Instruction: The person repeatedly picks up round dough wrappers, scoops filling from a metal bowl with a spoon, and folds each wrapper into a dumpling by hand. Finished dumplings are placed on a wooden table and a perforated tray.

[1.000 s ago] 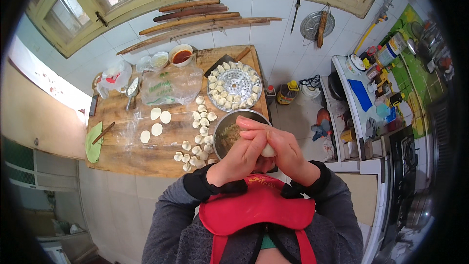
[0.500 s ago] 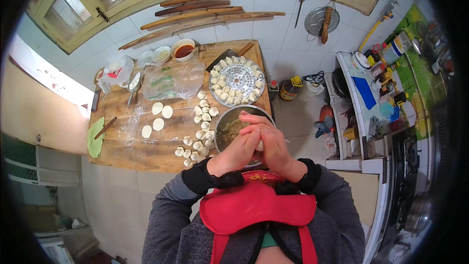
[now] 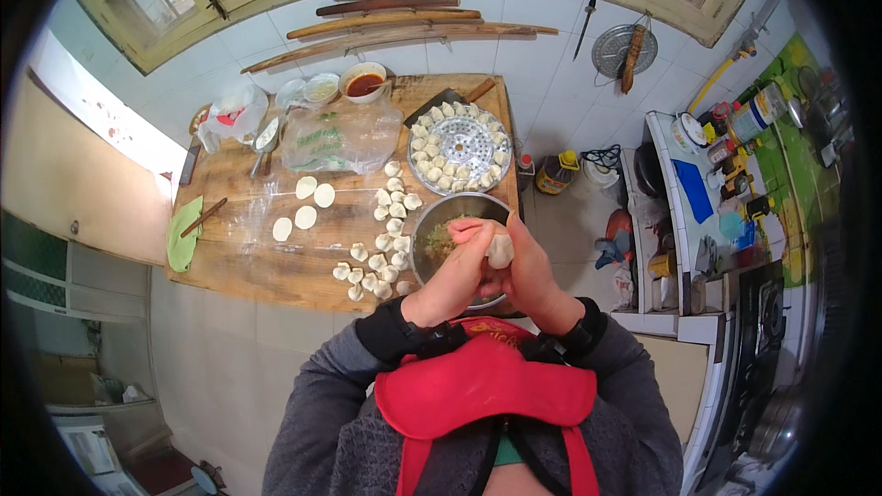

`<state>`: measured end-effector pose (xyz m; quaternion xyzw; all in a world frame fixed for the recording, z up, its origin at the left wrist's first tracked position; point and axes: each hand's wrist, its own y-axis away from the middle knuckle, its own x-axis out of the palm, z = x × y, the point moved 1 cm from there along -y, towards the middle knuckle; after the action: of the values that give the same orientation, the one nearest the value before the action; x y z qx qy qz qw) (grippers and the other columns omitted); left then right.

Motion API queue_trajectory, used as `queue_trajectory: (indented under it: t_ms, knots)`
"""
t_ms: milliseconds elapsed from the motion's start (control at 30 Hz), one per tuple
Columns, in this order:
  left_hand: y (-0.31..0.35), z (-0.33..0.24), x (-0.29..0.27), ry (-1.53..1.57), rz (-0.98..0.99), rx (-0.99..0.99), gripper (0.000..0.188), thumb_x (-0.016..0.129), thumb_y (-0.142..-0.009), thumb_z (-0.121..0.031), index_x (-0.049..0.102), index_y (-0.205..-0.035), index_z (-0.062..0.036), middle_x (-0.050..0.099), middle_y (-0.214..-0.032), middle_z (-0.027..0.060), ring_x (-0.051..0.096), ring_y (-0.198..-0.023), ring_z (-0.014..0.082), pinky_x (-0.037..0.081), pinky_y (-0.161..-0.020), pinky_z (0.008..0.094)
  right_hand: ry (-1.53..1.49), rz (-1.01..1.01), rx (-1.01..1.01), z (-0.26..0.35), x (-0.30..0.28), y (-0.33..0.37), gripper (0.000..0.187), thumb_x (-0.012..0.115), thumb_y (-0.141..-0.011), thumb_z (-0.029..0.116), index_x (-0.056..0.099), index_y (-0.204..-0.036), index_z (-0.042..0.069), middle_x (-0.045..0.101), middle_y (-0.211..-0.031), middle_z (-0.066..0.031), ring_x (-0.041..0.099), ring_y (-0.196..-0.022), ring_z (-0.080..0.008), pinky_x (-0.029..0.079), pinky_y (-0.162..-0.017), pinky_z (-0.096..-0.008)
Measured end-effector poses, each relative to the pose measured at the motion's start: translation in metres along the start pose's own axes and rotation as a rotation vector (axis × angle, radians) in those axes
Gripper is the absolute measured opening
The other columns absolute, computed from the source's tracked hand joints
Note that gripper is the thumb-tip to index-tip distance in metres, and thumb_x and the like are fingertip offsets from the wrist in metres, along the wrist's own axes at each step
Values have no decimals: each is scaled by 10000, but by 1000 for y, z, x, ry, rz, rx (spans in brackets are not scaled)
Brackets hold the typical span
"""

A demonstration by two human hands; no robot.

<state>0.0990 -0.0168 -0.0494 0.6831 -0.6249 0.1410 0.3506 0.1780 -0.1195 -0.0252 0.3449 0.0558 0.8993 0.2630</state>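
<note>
Metal bowl [image 3: 487, 205]: deep, round, at the near right edge of the desk [image 3: 230, 266]; chopped, pale greenish-brown filling [image 3: 441, 237] inside; front part hidden by the hands.
Metal tray [image 3: 459, 142]: round, pierced with holes, just beyond the bowl; folded dumplings [image 3: 432, 165] ringed about the rim, middle bare.
White bowl [image 3: 356, 73]: far side of the desk; red sauce [image 3: 366, 85] inside, with a utensil resting in it.
Small bowl [image 3: 318, 101]: just left of the white one; pale contents, too small to identify.
Scoop [image 3: 266, 137]: metal, handle toward the near side; white powder in its pan.
White plastic bag [image 3: 230, 117]: far left of the desk; something red showing within.
Held dumpling [image 3: 500, 251]: one, pale, between the two hands, above the metal bowl.
Left hand [image 3: 459, 262]: half closed, fingers bent around the dumpling's left and far side.
Right hand [image 3: 531, 271]: cupped, partly closed on the dumpling from the right, thumb pointing away from the body; lower fingers hidden.
Loose dumplings [image 3: 381, 262]: a scattered group on the desk, left of the metal bowl, some touching.
Wrappers [image 3: 305, 217]: four, round, flat, left of the loose dumplings.
Rolling stick [image 3: 204, 218]: brown, thin, lying partly across a green cloth [image 3: 184, 237] at the left end.
Cleaver [image 3: 480, 89]: wooden handle, blade partly under the tray.
</note>
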Motion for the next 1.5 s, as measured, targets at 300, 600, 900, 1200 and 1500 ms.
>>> queue_trajectory:
  t_ms: [300, 600, 900, 1200, 1500]
  knots:
    - [15, 12, -15, -51, 20, -58, 429, 364, -1056, -492, 556, -1132, -116, 641, -1003, 22, 632, -807, 147, 515, -664, 292, 96, 18, 98, -23, -3, 2, 653, 256, -1070, 502, 600, -1241, -26, 566, -1329, -86, 585, -1141, -176, 552, -854, -324]
    - [34, 35, -27, -53, -30, -123, 352, 292, -1096, -364, 483, -1226, -99, 589, -1133, 38, 620, -874, 149, 520, -696, 292, 170, 30, 182, -46, 2, 12, 543, 284, -1078, 396, 599, -1220, -22, 528, -1356, -101, 563, -1133, -191, 560, -827, -320]
    - [59, 28, -33, -475, 20, -112, 309, 260, -1086, -208, 480, -1136, 3, 579, -917, 35, 526, -758, 99, 455, -658, 257, 542, 111, -195, -84, -10, 5, 446, 310, -1056, 253, 626, -1120, -55, 603, -1246, -176, 587, -1103, -263, 451, -988, -355]
    - [60, 14, -20, -29, 97, -18, 490, 231, -1081, -472, 518, -1092, -74, 567, -872, 9, 477, -683, 85, 391, -598, 224, 535, 253, -151, -53, 5, 11, 410, 468, -992, 247, 544, -1277, -38, 495, -1402, -195, 510, -1270, -316, 390, -1071, -383]
    - [65, 8, -19, 199, 58, -125, 765, 168, -1009, -658, 515, -1284, -34, 619, -1186, 81, 595, -1093, 185, 503, -911, 328, 1564, 356, -434, -15, 3, 17, 827, 785, -773, 429, 469, -1403, -5, 465, -1435, -219, 438, -1342, -378, 360, -1108, -428]
